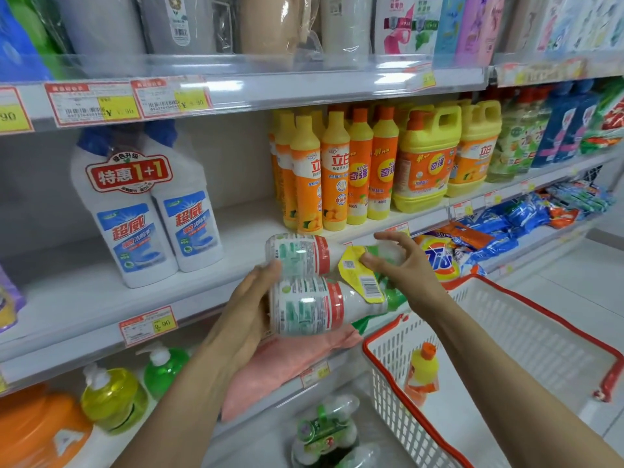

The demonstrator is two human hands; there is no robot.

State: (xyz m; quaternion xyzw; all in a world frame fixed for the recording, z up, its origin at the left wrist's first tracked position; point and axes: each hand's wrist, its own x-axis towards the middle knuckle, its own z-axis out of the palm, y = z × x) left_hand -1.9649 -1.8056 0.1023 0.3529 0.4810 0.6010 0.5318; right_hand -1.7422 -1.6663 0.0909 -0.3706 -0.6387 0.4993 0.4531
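Note:
A twin pack of white bottles with green and red labels and a yellow tag lies sideways in front of the middle shelf. My left hand holds the pack at its base end, fingers wrapped around the lower bottle. At the neck end, my right hand touches the pack with fingers spread and loosely curved near the yellow tag. A white basket with a red rim hangs off my right forearm, with a yellow and orange bottle inside.
The middle shelf carries a twin pack of white toilet cleaner and several yellow-orange dish soap bottles. Below sit green pump bottles, a pink pack and detergent bags. Price tags line the shelf edges.

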